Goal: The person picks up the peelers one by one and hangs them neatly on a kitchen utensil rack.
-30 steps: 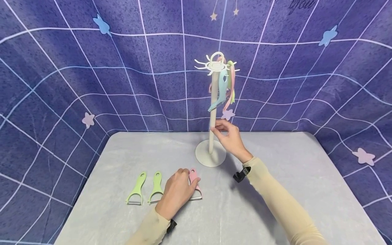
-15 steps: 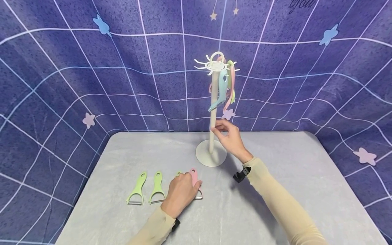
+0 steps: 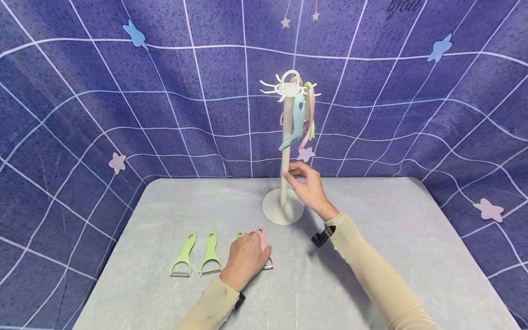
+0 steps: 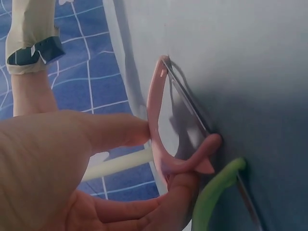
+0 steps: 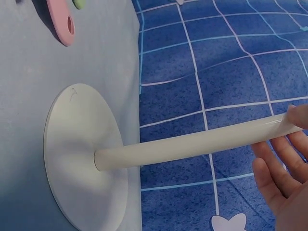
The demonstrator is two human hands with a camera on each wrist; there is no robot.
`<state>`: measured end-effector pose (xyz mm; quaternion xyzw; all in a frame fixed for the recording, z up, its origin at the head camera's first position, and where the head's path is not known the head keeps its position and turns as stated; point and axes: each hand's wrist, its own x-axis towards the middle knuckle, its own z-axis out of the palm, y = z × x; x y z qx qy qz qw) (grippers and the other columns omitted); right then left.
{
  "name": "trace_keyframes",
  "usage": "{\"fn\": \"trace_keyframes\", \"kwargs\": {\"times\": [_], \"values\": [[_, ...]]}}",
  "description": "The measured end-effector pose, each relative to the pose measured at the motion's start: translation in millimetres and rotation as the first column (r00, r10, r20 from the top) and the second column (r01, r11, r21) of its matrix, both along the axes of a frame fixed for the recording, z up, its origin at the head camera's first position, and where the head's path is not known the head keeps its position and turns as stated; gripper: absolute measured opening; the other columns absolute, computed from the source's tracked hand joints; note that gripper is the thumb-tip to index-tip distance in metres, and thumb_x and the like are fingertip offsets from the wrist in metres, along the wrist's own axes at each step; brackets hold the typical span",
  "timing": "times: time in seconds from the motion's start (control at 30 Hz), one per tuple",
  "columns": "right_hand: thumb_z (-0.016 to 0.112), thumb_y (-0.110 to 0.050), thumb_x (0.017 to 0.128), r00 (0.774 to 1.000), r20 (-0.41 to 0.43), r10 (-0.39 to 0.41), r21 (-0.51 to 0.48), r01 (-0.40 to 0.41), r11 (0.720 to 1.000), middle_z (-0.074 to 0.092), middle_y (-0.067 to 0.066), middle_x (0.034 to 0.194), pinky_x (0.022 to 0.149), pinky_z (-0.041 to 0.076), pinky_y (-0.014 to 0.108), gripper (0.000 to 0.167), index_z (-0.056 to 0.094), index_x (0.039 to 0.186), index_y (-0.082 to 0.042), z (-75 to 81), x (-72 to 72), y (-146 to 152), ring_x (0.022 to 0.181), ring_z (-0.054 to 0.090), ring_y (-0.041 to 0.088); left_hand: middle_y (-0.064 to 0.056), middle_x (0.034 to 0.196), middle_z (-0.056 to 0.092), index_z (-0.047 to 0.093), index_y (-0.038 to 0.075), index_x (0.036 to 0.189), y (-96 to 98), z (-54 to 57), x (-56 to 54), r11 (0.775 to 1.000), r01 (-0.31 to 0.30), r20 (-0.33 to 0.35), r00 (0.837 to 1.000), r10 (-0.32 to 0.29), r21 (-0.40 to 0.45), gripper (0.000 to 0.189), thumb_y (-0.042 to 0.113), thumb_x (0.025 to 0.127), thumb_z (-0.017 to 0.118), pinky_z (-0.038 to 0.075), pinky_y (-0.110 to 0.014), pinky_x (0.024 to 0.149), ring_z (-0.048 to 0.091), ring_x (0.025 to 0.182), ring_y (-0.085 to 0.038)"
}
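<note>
My left hand (image 3: 246,254) is low over the table, covering part of a pink peeler (image 3: 261,237). In the left wrist view, thumb and fingers pinch that peeler (image 4: 154,108) on both sides where its handle meets the blade fork. Just left of it, a green peeler (image 3: 240,233) is mostly hidden under the hand. My right hand (image 3: 308,185) grips the pole (image 3: 284,192) of a white hook stand between thumb and fingers, about mid-height. The stand's round base (image 5: 72,144) sits flat on the table.
Two more green peelers (image 3: 186,250) lie side by side on the left of the grey table (image 3: 371,275). From the stand's hook ring (image 3: 288,89) hang a blue peeler (image 3: 299,114) and several pink and green ones. A purple-blue grid curtain (image 3: 206,82) surrounds the table.
My left hand has shifted slightly right, closer to the pink peeler, uncovering the top of the green one beside it. The right hand stays on the pole.
</note>
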<state>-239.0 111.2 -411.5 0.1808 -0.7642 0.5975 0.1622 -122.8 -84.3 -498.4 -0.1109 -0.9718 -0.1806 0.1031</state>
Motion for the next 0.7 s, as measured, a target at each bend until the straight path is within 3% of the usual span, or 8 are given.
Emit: {"fn": "trace_keyframes", "kwargs": {"times": [0.2, 0.47, 0.7], "values": [[0.073, 0.005, 0.098, 1.000, 0.001, -0.006, -0.005, 0.006, 1.000, 0.074, 0.032, 0.100, 0.088, 0.058, 0.046, 0.013, 0.072, 0.110, 0.011, -1.5, 0.2, -0.7, 0.093, 0.071, 0.048, -0.016, 0.066, 0.068, 0.059, 0.007, 0.065, 3.5, 0.7, -0.1, 1.000, -0.021, 0.023, 1.000, 0.021, 0.022, 0.032, 0.022, 0.081, 0.081, 0.053, -0.046, 0.048, 0.066, 0.058, -0.036], [0.073, 0.005, 0.098, 1.000, 0.004, -0.007, -0.007, 0.007, 1.000, 0.074, 0.031, 0.100, 0.088, 0.058, 0.048, 0.012, 0.072, 0.109, 0.011, -1.7, 0.1, -1.6, 0.093, 0.071, 0.049, -0.014, 0.064, 0.065, 0.061, 0.005, 0.066, 6.1, 4.0, 2.5, 1.000, -0.006, 0.033, 0.999, 0.005, 0.027, 0.028, 0.023, 0.081, 0.078, 0.050, -0.045, 0.047, 0.064, 0.056, -0.034], [0.073, 0.005, 0.098, 1.000, -0.001, -0.011, -0.003, 0.011, 1.000, 0.075, 0.032, 0.099, 0.087, 0.057, 0.050, 0.012, 0.072, 0.109, 0.011, -1.5, 0.2, -1.8, 0.092, 0.071, 0.049, -0.007, 0.061, 0.058, 0.054, 0.012, 0.065, 4.6, 9.7, 2.2, 0.999, 0.029, 0.124, 0.992, -0.032, 0.023, 0.033, 0.028, 0.084, 0.076, 0.050, -0.043, 0.049, 0.061, 0.055, -0.029]]}}
